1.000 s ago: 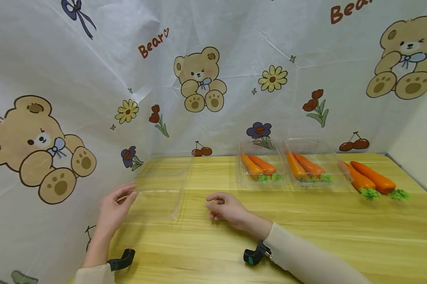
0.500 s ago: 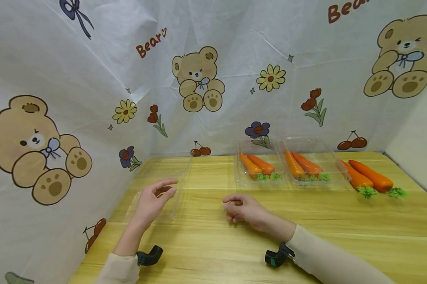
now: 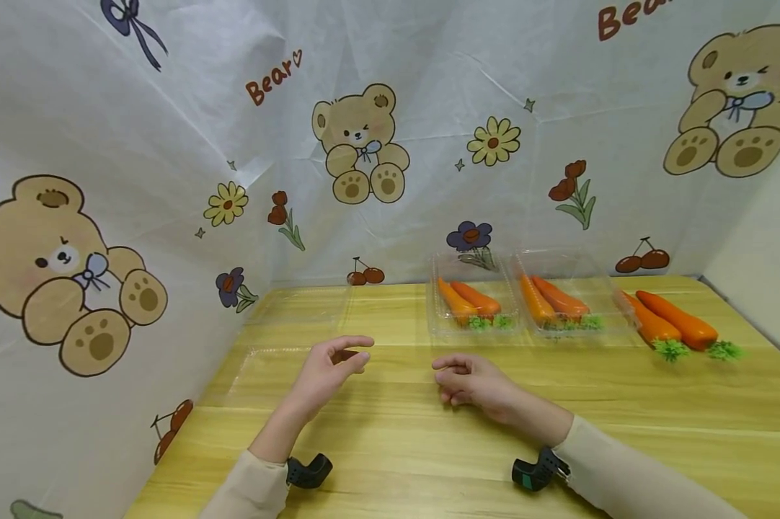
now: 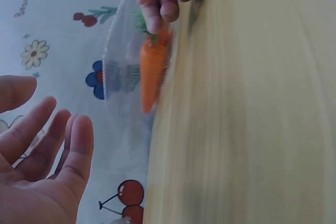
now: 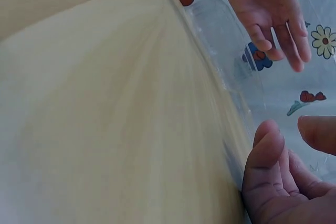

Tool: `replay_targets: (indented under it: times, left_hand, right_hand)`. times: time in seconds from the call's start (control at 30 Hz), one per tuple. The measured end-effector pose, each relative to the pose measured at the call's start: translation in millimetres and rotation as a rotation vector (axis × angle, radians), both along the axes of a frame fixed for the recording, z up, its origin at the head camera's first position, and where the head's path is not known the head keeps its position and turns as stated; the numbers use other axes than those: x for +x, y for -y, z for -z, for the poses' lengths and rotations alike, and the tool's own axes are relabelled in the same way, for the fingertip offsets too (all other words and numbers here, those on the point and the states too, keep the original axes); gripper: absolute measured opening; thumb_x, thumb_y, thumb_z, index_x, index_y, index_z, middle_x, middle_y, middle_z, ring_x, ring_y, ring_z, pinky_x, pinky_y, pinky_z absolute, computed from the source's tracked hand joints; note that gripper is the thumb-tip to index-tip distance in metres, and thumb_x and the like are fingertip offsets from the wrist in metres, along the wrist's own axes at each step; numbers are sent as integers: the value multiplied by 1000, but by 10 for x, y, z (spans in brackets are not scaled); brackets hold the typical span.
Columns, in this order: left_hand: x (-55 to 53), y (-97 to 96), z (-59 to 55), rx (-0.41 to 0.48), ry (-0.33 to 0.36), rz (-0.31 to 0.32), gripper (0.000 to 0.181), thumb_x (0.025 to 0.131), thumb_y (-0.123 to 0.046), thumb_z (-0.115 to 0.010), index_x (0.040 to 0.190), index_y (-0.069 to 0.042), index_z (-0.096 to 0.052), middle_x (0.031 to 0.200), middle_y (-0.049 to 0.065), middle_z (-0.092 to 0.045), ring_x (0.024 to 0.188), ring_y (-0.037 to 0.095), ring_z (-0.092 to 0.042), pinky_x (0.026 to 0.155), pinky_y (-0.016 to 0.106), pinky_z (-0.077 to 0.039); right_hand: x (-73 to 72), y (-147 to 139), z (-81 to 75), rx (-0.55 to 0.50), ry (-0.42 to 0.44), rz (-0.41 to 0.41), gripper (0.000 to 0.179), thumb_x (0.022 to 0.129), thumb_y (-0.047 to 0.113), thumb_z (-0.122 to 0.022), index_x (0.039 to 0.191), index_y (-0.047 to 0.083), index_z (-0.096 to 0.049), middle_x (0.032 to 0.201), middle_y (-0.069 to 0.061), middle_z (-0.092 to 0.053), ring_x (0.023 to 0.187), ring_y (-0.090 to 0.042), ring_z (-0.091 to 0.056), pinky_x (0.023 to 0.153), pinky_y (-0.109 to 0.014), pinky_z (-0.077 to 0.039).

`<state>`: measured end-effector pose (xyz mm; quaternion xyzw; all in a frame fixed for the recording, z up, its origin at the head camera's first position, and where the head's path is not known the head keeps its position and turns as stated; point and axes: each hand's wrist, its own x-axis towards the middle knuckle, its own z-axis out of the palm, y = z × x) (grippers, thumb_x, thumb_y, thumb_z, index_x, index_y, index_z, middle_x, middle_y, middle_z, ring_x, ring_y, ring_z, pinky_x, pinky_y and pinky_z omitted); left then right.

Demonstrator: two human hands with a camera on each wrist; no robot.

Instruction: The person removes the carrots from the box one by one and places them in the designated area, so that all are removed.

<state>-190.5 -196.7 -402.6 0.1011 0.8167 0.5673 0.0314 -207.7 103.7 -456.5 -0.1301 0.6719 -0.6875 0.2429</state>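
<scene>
My left hand [image 3: 325,371] hovers over the middle-left of the table, fingers loosely bent with nothing between them. Behind and to its left lies a clear plastic box [image 3: 244,375] with its lid folded back. My right hand [image 3: 477,386] is over the table's centre, its fingers relaxed and holding nothing. Beyond it stand two more clear plastic boxes, one [image 3: 443,328] at the middle and one [image 3: 613,333] to its right. Each contains two orange carrots, such as this carrot [image 3: 457,299] and that carrot [image 3: 539,301], with green tops facing me.
Two loose carrots, the outer carrot [image 3: 682,321] and the inner carrot [image 3: 652,324], lie right of the boxes on the wooden table [image 3: 390,461]. A white cloth [image 3: 422,86] printed with bears rises behind and on the left. A pale wall [image 3: 766,252] borders the right side.
Both hands have moved right, the left one farther, coming away from the left box and closer to the right hand. The boxes and carrots stay where they were.
</scene>
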Motion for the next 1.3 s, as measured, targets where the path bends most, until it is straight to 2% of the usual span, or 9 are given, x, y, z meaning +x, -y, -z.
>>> replay_targets:
  times: [0.17,0.3,0.6,0.73,0.97,1.3]
  left_hand:
    - [-35,-99,104,25,48,40,33,99,-27,-71,130,-14,-71,138,12,-65,106,39,-71,100,48,-56]
    - [-80,-180,158,61,92,63,42,99,-31,-71,134,-9,-68,142,7,-63,108,38,-72,100,45,-58]
    - [-296,-485,286,274,220,123,49,101,-25,-68,141,3,-58,144,19,-58,123,42,-59,95,35,-60]
    - [-435,-617,341,338,263,105,50,102,-24,-66,143,3,-56,147,21,-56,121,39,-61,94,33,-60]
    - [-673,-832,449,403,287,68,50,104,-24,-63,145,3,-54,146,20,-57,112,29,-66,92,32,-60]
    - [-901,-1029,445,501,325,-27,40,104,-18,-63,140,0,-60,142,17,-59,99,20,-67,86,28,-61]
  right_hand:
    - [33,-109,4,6,4,11,53,105,20,-61,143,-12,-44,99,-9,-64,82,-16,-65,71,-24,-57]
    - [40,-165,8,-8,6,20,53,105,20,-61,142,-13,-43,98,-7,-64,82,-16,-65,72,-25,-57]
    - [-2,-331,-52,-83,82,42,58,105,23,-61,146,-12,-41,102,-4,-66,82,-13,-68,73,-24,-60]
    - [-14,-374,-70,-103,111,52,58,105,24,-61,146,-12,-40,105,-5,-65,82,-13,-68,73,-24,-60]
    - [-19,-426,-79,-110,145,117,52,105,24,-61,141,-10,-45,102,-4,-63,83,-13,-66,70,-24,-58]
    - [-57,-426,-82,-176,202,181,33,104,24,-62,127,0,-56,97,-1,-65,81,-13,-66,72,-24,-58]
